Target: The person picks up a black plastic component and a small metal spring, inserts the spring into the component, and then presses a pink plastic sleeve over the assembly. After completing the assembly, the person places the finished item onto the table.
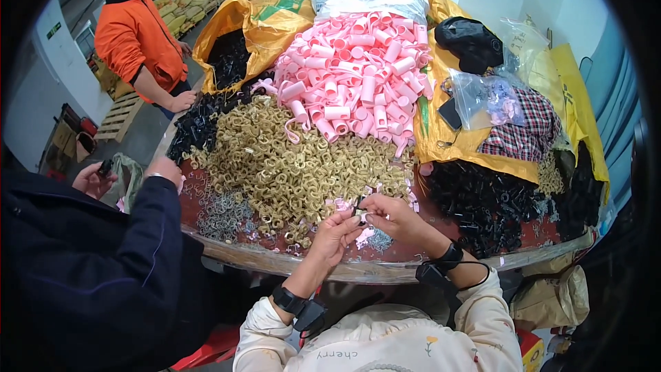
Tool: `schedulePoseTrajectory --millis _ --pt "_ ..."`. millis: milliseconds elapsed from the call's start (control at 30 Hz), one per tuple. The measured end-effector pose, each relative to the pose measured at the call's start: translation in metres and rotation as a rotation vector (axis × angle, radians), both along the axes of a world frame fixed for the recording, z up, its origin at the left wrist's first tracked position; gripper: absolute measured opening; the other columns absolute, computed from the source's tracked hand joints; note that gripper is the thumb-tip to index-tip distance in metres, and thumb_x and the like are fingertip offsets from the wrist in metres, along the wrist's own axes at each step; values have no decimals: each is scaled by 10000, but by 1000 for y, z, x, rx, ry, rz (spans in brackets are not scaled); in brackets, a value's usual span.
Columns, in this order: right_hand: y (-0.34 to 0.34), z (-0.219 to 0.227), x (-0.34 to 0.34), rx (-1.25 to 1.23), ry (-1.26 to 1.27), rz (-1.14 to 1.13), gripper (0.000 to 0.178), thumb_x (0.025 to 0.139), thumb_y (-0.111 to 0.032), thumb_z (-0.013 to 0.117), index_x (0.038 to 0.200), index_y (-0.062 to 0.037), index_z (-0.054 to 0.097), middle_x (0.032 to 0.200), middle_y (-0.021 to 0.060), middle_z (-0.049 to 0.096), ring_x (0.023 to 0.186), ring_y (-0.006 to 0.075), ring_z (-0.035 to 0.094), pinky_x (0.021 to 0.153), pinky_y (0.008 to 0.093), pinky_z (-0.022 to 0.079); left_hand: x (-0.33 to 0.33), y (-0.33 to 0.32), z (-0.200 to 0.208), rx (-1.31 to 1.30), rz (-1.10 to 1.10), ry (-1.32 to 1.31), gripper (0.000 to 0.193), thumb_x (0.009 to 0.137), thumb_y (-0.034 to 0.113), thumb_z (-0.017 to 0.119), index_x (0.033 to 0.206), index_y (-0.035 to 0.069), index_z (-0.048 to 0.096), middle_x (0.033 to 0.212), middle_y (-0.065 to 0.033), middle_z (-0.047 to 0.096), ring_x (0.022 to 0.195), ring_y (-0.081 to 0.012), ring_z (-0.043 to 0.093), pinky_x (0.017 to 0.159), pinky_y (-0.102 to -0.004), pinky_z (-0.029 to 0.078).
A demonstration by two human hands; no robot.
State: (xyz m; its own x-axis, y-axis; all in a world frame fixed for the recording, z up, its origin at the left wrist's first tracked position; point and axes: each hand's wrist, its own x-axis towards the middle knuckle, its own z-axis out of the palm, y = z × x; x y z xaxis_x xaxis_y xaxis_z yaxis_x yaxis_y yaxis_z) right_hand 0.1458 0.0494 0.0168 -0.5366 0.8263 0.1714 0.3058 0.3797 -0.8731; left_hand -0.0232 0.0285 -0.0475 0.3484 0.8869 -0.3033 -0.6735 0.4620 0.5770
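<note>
Close together over the near edge of the table, my left hand (pixel 333 235) and my right hand (pixel 398 218) both pinch a small black plastic part (pixel 358 211). A pale bit shows at its lower end, between the fingertips; its kind is too small to make out. Just beyond my hands spreads a large heap of brass-coloured metal rings (pixel 282 158). Under my fingers lie small silver metal hooks (pixel 379 240) and pink scraps. Behind the brass heap rises a pile of pink plastic tubes with straps (pixel 365 76).
Black plastic parts (pixel 482 200) are heaped at the right, beside a yellow woven sack (pixel 475 158). A checked cloth (pixel 527 117) and clear bag (pixel 475 100) lie there. At left, a dark-sleeved co-worker (pixel 103 248) holds a black part; a person in orange (pixel 141 45) stands beyond.
</note>
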Motion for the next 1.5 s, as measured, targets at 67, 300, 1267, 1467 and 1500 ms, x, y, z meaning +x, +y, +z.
schedulePoseTrajectory --millis 67,300,1267,1467,1500 --pt "-1 0 -3 -9 -41 -35 160 766 -40 558 918 8 554 718 25 512 661 72 472 583 216 396 -1 1 1 -15 0 -11 186 780 21 556 961 -5 517 862 -87 589 774 -159 606 679 -230 524" --pt "2 -15 -7 246 9 -197 139 712 -34 592 846 -4 575 710 76 534 610 164 525 533 262 413 -3 -1 6 -60 -30 -24 193 774 7 558 961 -6 511 867 -91 586 784 -174 604 696 -250 525" --pt "106 -32 6 382 90 -506 179 705 -73 593 862 -1 547 757 119 502 665 217 496 590 290 408 -15 20 -3 128 41 125 195 817 131 539 942 -18 551 825 -58 599 695 -121 599 632 -209 509" --pt "192 -67 20 539 -438 -798 466 703 -344 590 978 -1 435 894 176 508 851 338 480 731 426 384 -26 24 -10 104 83 132 202 823 110 528 982 -15 531 839 -59 595 712 -126 598 613 -204 500" --pt "194 -71 21 561 -503 -802 439 713 -337 577 954 1 435 900 178 508 854 339 481 728 419 384 -28 26 -6 75 74 139 195 825 108 525 978 -13 530 838 -64 595 707 -128 600 597 -194 500"
